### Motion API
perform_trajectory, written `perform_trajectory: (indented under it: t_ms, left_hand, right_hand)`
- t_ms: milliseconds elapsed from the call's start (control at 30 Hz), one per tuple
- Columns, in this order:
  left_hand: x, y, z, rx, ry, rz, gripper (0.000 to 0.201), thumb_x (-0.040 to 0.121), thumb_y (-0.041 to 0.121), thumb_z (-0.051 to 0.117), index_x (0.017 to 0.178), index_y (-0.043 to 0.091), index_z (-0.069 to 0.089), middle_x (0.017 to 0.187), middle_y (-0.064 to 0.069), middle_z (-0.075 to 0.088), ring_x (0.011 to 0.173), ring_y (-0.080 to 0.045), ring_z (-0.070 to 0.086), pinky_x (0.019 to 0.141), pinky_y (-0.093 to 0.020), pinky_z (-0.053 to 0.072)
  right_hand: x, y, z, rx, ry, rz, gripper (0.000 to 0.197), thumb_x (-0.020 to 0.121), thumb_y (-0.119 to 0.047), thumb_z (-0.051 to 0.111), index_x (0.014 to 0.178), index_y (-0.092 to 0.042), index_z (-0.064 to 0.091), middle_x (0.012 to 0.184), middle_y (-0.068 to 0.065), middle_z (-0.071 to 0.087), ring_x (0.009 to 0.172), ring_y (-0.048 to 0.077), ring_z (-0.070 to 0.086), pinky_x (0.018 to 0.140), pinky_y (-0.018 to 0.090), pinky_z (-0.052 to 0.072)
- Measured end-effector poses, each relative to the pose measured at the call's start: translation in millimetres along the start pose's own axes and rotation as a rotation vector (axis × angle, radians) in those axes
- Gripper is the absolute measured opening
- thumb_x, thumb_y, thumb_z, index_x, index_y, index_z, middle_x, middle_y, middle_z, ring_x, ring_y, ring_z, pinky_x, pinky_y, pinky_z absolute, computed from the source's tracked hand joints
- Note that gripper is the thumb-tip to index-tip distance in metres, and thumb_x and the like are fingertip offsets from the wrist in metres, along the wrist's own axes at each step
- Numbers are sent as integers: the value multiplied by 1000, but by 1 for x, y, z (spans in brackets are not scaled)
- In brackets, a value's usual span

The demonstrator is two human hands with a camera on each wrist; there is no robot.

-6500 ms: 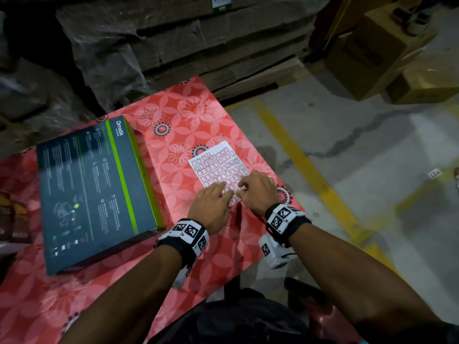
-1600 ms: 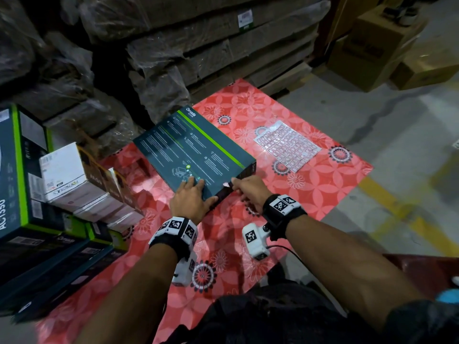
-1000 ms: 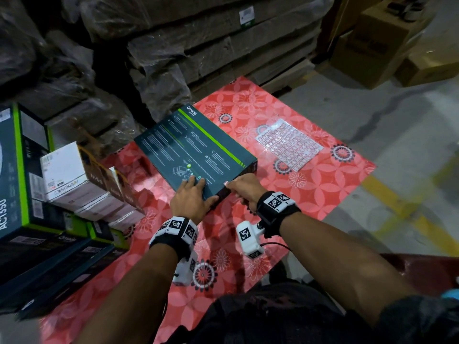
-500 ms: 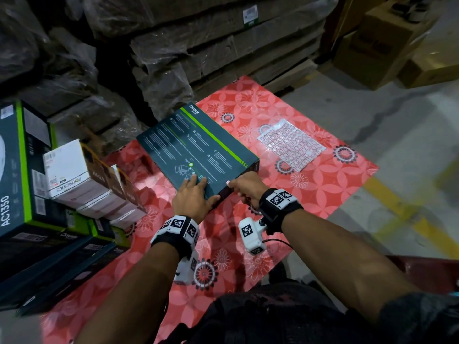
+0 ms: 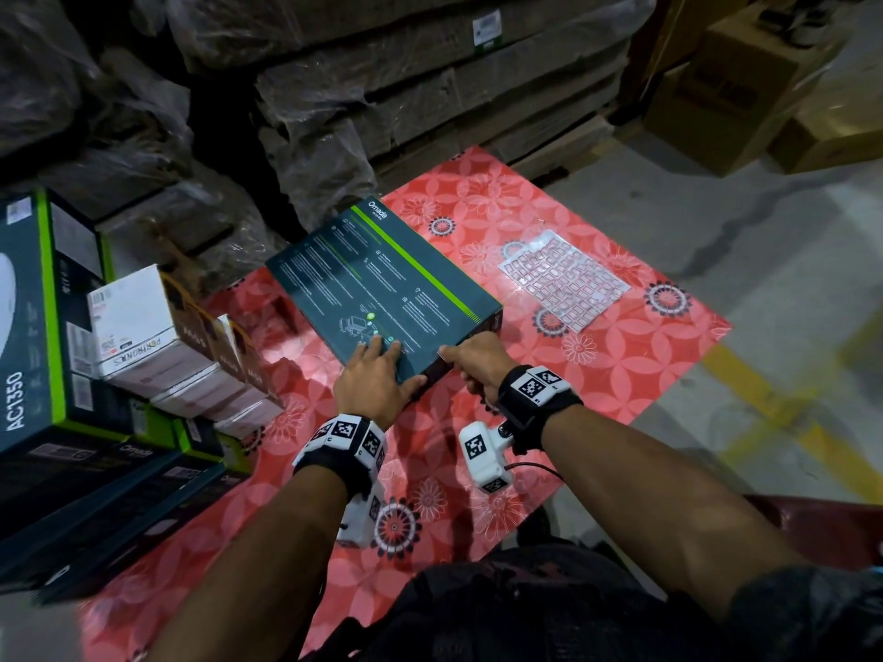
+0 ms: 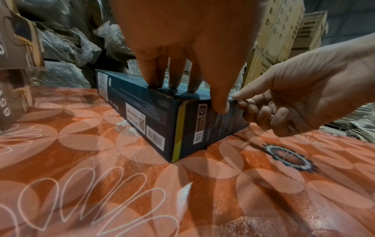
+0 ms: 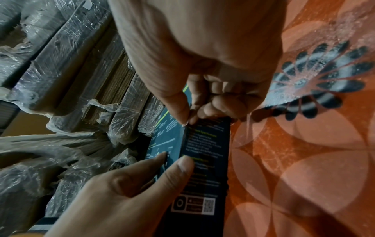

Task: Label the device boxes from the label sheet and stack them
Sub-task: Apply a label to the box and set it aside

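A dark teal device box (image 5: 382, 289) with a green stripe lies flat on the red flowered mat (image 5: 621, 375). My left hand (image 5: 382, 363) rests on its near corner. In the left wrist view its fingers (image 6: 172, 80) lie straight on the box's top (image 6: 154, 112) and the thumb presses the side face. My right hand (image 5: 451, 359) is beside it with fingers curled. Its thumb and forefinger (image 7: 188, 121) pinch at the top edge of the box's (image 7: 202, 160) near side; what lies between them is hidden. The label sheet (image 5: 564, 279) lies right of the box.
A large teal box marked AC1350 (image 5: 28, 327) and stacked white boxes (image 5: 138, 327) stand at the left, over more flat teal boxes. Plastic-wrapped cardboard stacks (image 5: 406, 88) wall off the back. Brown cartons (image 5: 740, 78) sit at the far right, on a concrete floor with a yellow line (image 5: 788, 422).
Both hands have left the label sheet and come to the box's near corner. Over the last second they have hardly moved, and the right hand stays at the edge.
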State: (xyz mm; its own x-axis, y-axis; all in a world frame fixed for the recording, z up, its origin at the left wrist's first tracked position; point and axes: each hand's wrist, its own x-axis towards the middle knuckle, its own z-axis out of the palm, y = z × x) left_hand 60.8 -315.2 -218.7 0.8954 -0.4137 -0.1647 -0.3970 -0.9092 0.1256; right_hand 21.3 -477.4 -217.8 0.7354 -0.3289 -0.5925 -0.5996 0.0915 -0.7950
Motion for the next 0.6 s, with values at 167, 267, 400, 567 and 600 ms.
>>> perform_trajectory:
  t_ms: [167,267,400,567,600]
  left_hand:
    - [0,0,0,-4,10,-1,67,86,61,56,139,21,45,136,-1,45,125,-25,43,90,-41,50]
    - [0,-1,1,-5,10,4,67,85,61,56,139,22,45,133,-1,46,124,-25,44,89,-41,50]
    - [1,-2,2,-7,11,12,66,85,61,57,137,22,46,130,-2,47,122,-25,44,90,-41,49]
    - [1,-2,2,-5,12,23,64,85,61,57,135,21,47,124,-2,48,118,-25,46,87,-41,49]
    - [1,-2,1,-8,10,23,65,85,61,57,135,21,47,125,-2,48,119,-25,46,88,-41,49]
  right_hand:
    - [6,-1,1,-4,17,2,34,89,-13,69,63,-12,47,51,4,38,34,12,30,38,17,23]
    - [10,0,2,-5,19,-4,33,87,-12,70,62,-12,48,51,4,38,30,10,30,37,15,23]
    - [13,2,2,-11,20,-11,36,86,-11,72,60,-12,47,49,4,36,28,10,29,37,15,23]
    - [13,7,-2,-10,26,-15,40,87,-15,73,59,-15,43,40,-3,34,25,8,26,35,13,21]
    - [13,8,-4,-8,20,-20,41,87,-15,73,59,-14,44,38,-4,34,25,8,26,34,12,21]
